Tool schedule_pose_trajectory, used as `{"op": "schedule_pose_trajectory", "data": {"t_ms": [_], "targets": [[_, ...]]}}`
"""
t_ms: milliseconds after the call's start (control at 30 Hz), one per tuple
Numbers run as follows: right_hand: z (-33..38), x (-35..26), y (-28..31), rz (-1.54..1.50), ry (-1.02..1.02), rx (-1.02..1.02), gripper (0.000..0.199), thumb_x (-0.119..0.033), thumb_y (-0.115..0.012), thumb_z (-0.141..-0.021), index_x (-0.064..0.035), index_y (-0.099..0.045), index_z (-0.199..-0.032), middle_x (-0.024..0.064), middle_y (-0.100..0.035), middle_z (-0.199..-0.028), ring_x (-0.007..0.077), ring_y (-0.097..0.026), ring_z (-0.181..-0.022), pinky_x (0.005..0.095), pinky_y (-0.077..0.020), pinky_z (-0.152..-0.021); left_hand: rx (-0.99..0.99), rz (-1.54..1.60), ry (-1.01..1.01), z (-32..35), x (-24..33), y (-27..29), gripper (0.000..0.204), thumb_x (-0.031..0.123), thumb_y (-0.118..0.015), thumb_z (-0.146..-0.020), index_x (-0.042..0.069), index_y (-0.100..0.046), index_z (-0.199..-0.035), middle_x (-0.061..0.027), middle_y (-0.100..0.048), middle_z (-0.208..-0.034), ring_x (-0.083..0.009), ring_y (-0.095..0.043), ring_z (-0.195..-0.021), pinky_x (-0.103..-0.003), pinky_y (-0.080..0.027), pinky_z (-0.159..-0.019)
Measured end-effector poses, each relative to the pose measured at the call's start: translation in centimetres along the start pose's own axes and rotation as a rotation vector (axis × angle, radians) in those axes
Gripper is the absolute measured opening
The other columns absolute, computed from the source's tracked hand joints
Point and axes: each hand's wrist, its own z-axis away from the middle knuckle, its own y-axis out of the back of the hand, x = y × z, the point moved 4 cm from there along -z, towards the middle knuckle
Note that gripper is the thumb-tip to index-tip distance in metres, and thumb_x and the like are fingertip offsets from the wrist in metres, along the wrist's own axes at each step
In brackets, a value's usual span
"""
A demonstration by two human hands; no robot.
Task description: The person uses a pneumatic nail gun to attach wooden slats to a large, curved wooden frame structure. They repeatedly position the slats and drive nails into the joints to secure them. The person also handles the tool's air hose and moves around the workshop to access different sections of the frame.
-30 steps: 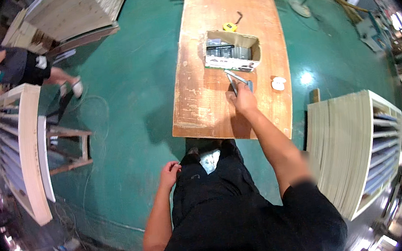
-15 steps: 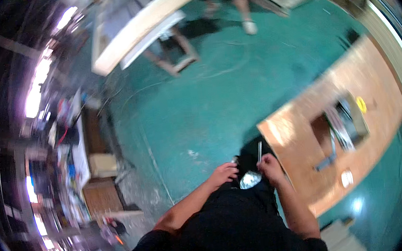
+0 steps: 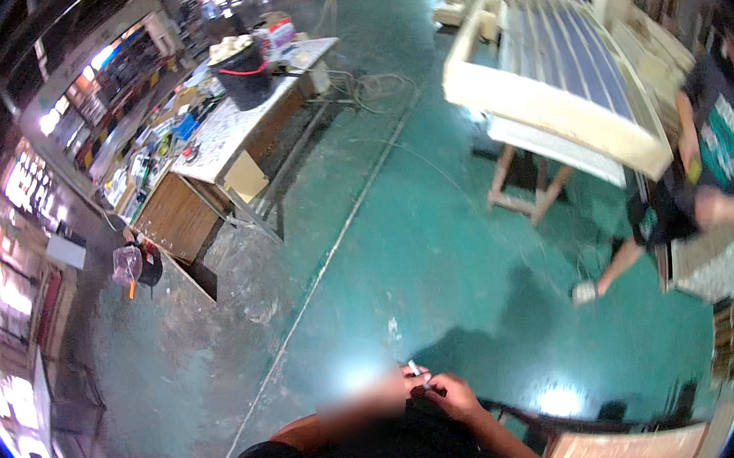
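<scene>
My two hands meet low in front of my dark clothing. A short pale stick with a greyish lower part stands out between them, too small to name further. The fingers of my right hand are pinched at its lower end. My left hand is right beside it, its fingertips curled close to the stick; a blurred bright patch hides most of that hand and its wrist. What the left fingers hold, if anything, is hidden.
A cluttered workbench with a black bucket stands at the left. At the far right, a large wooden frame rests on a trestle, with another person beside it. A wooden tabletop edges in at the lower right.
My view has swung left, bringing the workbench in and the wooden tabletop mostly out. My hands have come together from apart. The shiny patch between them no longer shows.
</scene>
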Motion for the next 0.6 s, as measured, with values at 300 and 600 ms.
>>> {"op": "schedule_pose_trajectory", "data": {"t_ms": [300, 600], "targets": [[-21.0, 24.5, 4.4, 0.832, -0.091, -0.365, 0.023, -0.031, -0.065, -0.085, -0.0093, -0.071, -0.088, 0.0158, -0.071, -0.089, 0.0360, -0.069, -0.085, 0.0496, -0.0543, -0.070, -0.024, 0.158, -0.633, -7.8, 26.2, 24.3, 0.026, 0.013, -0.070, -0.095, 0.005, -0.062, -0.118, -0.0092, -0.069, -0.102, -0.0268, -0.070, -0.100, -0.039, -0.058, -0.083], [-49.4, 25.1, 12.9, 0.591, -0.736, -0.513, 0.022, -0.028, -0.060, -0.087, -0.0145, -0.074, -0.098, 0.0122, -0.072, -0.087, 0.0366, -0.070, -0.085, 0.0463, -0.0552, -0.074, 0.555, -0.110, -0.633, -14.9, 47.9, 42.4, 0.018, 0.018, -0.060, -0.099, 0.006, -0.068, -0.110, -0.0079, -0.068, -0.094, -0.0199, -0.066, -0.084, -0.039, -0.054, -0.076]]}}
